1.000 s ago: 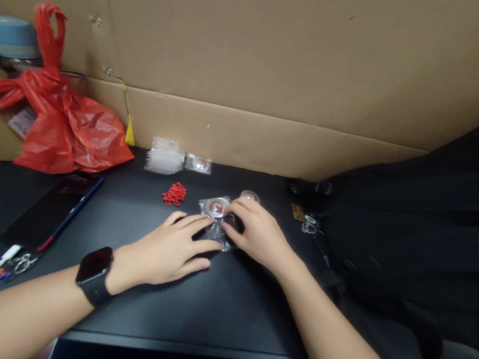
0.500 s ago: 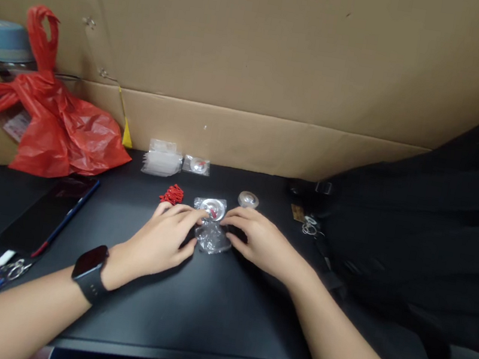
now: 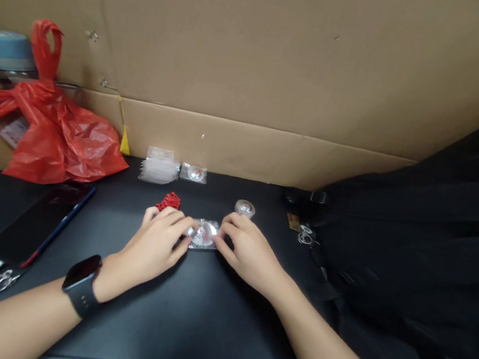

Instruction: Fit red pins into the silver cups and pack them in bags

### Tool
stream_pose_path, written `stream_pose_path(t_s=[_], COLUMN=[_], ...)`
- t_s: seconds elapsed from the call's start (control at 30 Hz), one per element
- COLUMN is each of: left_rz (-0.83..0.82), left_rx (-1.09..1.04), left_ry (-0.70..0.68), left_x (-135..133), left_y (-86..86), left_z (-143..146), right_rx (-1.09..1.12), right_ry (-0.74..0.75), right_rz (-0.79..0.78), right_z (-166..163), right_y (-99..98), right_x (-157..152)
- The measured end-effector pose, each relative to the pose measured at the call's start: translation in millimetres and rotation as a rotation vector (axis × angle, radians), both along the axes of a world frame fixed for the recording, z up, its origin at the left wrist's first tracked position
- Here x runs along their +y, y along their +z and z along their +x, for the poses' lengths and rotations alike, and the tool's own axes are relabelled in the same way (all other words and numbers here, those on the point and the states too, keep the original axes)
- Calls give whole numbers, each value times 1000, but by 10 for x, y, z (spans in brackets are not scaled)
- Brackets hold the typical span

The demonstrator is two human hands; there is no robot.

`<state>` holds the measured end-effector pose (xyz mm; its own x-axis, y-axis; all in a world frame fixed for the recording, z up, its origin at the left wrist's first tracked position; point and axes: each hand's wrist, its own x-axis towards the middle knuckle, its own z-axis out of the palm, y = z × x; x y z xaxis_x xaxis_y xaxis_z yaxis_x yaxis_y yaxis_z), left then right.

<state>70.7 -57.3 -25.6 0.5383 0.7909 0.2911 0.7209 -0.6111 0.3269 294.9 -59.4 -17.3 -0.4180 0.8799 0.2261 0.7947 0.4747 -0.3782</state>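
While both forearms reach over a black desk (image 3: 179, 328), a dark watch (image 3: 82, 281) circles the left wrist. Farther in, a small clear packet (image 3: 204, 234) lies between the hands, a round shiny piece and some red showing through its plastic. Fingertips of the left hand (image 3: 155, 245) touch its left edge, and those of the right hand (image 3: 250, 251) its right edge; whether either hand pinches it or only presses cannot be told. Just beyond the left fingers is a heap of red pieces (image 3: 169, 200); just beyond the right ones, a round silvery object (image 3: 244, 207). Near the cardboard wall (image 3: 259, 55), a bundle of clear sleeves (image 3: 159, 169) lies beside another packet (image 3: 195, 173).
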Motion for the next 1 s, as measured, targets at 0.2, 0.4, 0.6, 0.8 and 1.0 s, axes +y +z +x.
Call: stream_pose_path(t_s=[0.2,0.4,0.6,0.8,1.0], left_rz=[103,129,42,112,157], left_rx=[84,68,2,40,107], left_ry=[-36,1,-2,50,-25], left_x=[-26,19,26,11,-64], left_y=[19,-17,11,61,105], left_z=[-28,-42,-44,-65,-87], right_rx=[42,74,251,75,123], right_ry=[185,150,102,50,160], right_rz=[68,-101,-256,-142,-204], right_z=[35,60,59,66,65], right_y=[92,70,61,92,121], right_x=[-31,-29,-12,-22,-55])
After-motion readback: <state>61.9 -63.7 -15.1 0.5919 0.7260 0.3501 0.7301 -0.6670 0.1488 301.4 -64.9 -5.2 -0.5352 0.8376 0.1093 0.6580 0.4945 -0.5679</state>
